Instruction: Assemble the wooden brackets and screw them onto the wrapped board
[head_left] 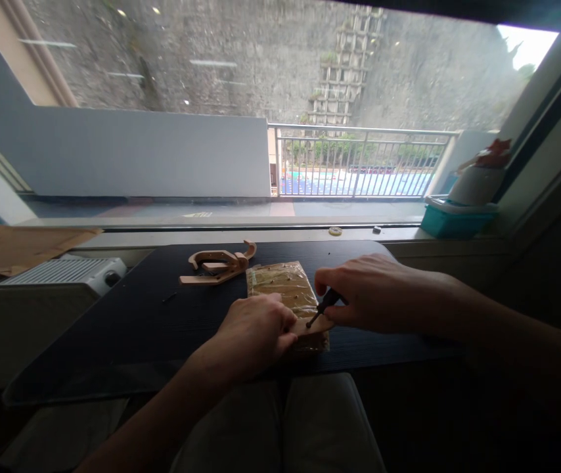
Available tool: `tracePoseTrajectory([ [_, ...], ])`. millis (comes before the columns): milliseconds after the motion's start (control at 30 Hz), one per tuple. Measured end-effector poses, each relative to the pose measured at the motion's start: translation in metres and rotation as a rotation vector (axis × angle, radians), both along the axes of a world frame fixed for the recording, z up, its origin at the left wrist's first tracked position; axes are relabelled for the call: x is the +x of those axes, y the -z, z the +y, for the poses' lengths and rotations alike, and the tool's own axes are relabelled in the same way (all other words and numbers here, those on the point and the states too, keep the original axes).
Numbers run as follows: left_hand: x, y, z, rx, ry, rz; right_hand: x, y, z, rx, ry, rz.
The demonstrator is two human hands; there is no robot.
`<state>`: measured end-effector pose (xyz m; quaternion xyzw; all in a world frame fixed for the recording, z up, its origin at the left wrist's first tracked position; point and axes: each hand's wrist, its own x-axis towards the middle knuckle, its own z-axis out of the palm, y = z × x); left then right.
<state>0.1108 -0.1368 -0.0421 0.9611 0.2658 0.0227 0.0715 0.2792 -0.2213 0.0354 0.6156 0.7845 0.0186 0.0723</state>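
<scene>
My left hand (pixel 258 328) is closed on the left end of a small wooden piece (pixel 305 328), pressing it on a tape-wrapped cardboard block (pixel 280 279). In my right hand (pixel 374 292) is a dark-handled screwdriver (pixel 327 303), slanting down to the left. Its tip meets the wooden piece, at what looks like a screw head or hole. Small bits dot the top of the block. Behind my left hand lies a wooden assembly with curved hooks (pixel 224 261), resting on the dark table (pixel 133 341).
A thin dark rod or screw (pixel 169 297) lies on the table at left. Tape roll (pixel 335 231) and a small grey object (pixel 376 230) sit on the windowsill. A teal box (pixel 458 217) stands at right; flat cardboard (pixel 24 246) lies over the radiator (pixel 71 270) at left.
</scene>
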Motion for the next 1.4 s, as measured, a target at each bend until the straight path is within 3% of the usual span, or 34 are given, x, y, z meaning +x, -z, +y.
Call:
tracePoseTrajectory([
  [233, 0.002, 0.002, 0.000, 0.005, -0.004, 0.018, -0.004, 0.009, -0.001, 0.015, -0.143, 0.160],
  [367, 0.002, 0.004, 0.000, 0.061, 0.019, 0.008, -0.013, 0.021, 0.006, 0.153, 0.006, 0.218],
  [500, 0.001, 0.004, -0.001, 0.047, -0.006, 0.025, 0.000, 0.033, 0.011, 0.210, 0.169, 0.364],
  [733, 0.002, 0.002, -0.001, -0.044, -0.055, 0.056, 0.024, 0.041, 0.002, 0.378, 0.273, 0.561],
  [1167, 0.004, 0.008, 0.002, -0.097, -0.064, 0.080, 0.018, 0.057, -0.001, 0.415, 0.079, 0.551],
  [1400, 0.003, 0.007, 0.002, -0.110, -0.072, 0.055, 0.017, 0.061, -0.001, 0.410, 0.065, 0.558],
])
